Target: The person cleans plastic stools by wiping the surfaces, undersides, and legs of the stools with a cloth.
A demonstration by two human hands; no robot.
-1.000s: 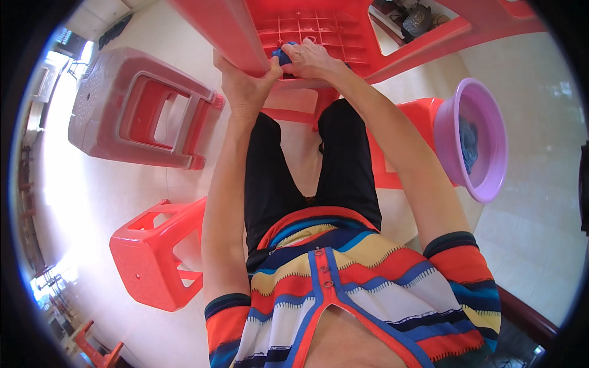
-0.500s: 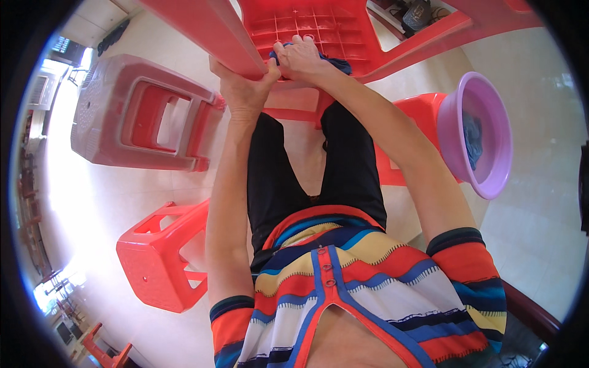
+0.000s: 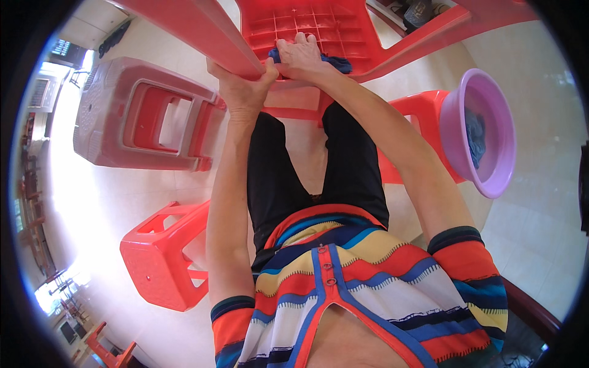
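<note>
A large red plastic stool (image 3: 251, 23) is tipped over in front of me, the ribbed underside of its seat facing me. My left hand (image 3: 242, 89) is wrapped round one of its legs, thumb on the near side. My right hand (image 3: 300, 56) presses a dark blue cloth (image 3: 336, 64) against the lower edge of the ribbed underside. Its fingers reach over the ribs, and part of the cloth is hidden under the palm.
At right, a purple basin (image 3: 500, 141) holding a blue-grey cloth (image 3: 475, 138) and some water rests against a red stool (image 3: 423, 110). Left of me are stacked grey and red stools (image 3: 101, 116) and a smaller red stool (image 3: 150, 264). Dark objects (image 3: 419, 15) sit at the upper right.
My right hand has shifted slightly on the stool's underside with the cloth, its fingers straighter. My left hand keeps its hold on the leg. The whole view has shifted a little.
</note>
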